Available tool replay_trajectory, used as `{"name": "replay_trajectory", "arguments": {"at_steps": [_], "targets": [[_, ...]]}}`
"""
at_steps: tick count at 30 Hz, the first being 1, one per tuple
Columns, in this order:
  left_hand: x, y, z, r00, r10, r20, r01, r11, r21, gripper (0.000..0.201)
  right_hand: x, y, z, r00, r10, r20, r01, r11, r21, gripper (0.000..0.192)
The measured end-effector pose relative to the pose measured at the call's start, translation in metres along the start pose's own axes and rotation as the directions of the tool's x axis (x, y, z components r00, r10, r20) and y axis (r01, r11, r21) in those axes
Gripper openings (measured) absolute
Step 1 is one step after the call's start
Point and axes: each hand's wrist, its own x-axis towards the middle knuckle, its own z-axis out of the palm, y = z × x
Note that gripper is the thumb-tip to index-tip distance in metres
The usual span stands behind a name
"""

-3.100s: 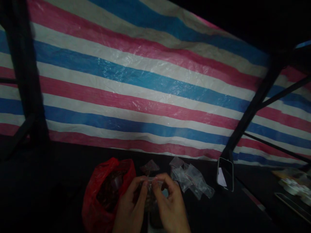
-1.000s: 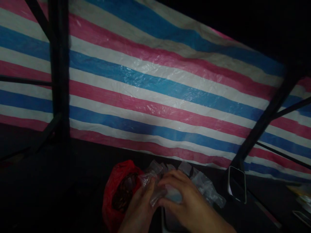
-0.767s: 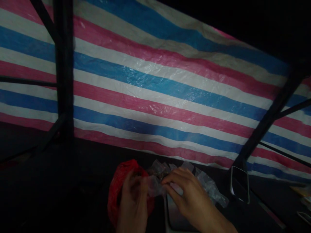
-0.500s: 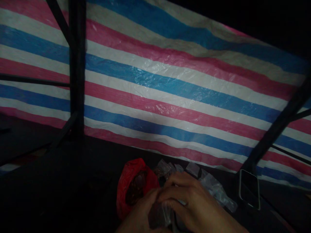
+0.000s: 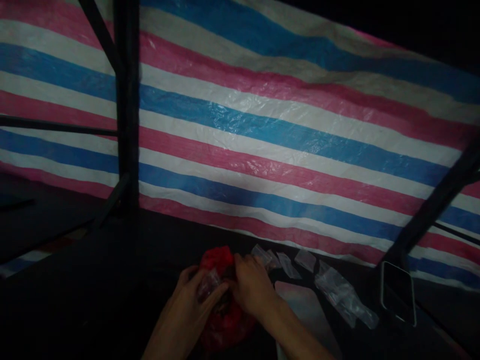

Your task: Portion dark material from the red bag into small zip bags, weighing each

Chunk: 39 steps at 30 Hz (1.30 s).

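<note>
Progress note: by my reading, work is midway, with one piece in hand and more lying out. On my feed the left hand (image 5: 195,290) has its grip pinched around a small transparent plastic pouch (image 5: 210,283), held at the mouth of the crumpled bright-red plastic bag (image 5: 225,335). The right hand (image 5: 253,285) reaches into that bag's mouth; its fingertips are hidden, so I can't say whether its grip holds anything. Dark brownish bag contents show between the hands, too dim to identify. Done: pouch at the bag, fingers in. Left, as I judge it: the loose heap of flat transparent plastic pouches (image 5: 343,295) on the black bench (image 5: 168,240), untouched. I can't confirm any finished pouch.
</note>
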Motion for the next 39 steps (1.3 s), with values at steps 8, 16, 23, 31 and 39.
{"name": "replay_trajectory", "arguments": {"at_steps": [8, 16, 23, 31, 39], "targets": [[0.014, 0.013, 0.001, 0.992, -0.119, -0.039, 0.114, 0.988, -0.105, 0.04, -0.018, 0.021, -0.022, 0.993, -0.067, 0.096, 0.072, 0.997, -0.04, 0.041], [0.01, 0.034, -0.011, 0.97, -0.175, -0.168, 0.148, 0.975, -0.163, 0.055, -0.026, 0.025, -0.064, 0.982, -0.182, -0.058, 0.181, 0.983, -0.022, 0.051], [0.006, 0.028, -0.016, 0.963, -0.23, -0.139, 0.218, 0.971, -0.098, 0.043, -0.047, 0.027, -0.065, 0.98, -0.192, -0.05, 0.19, 0.981, -0.039, 0.05], [-0.001, 0.026, -0.014, 0.964, -0.259, -0.062, 0.245, 0.953, -0.179, 0.051, -0.024, 0.006, -0.042, 0.992, -0.122, -0.035, 0.116, 0.984, -0.135, 0.021], [0.007, 0.01, -0.003, 0.969, -0.245, -0.018, 0.219, 0.892, -0.396, 0.067, -0.008, 0.009, -0.029, 0.99, -0.137, 0.035, 0.142, 0.965, -0.223, 0.025]]}}
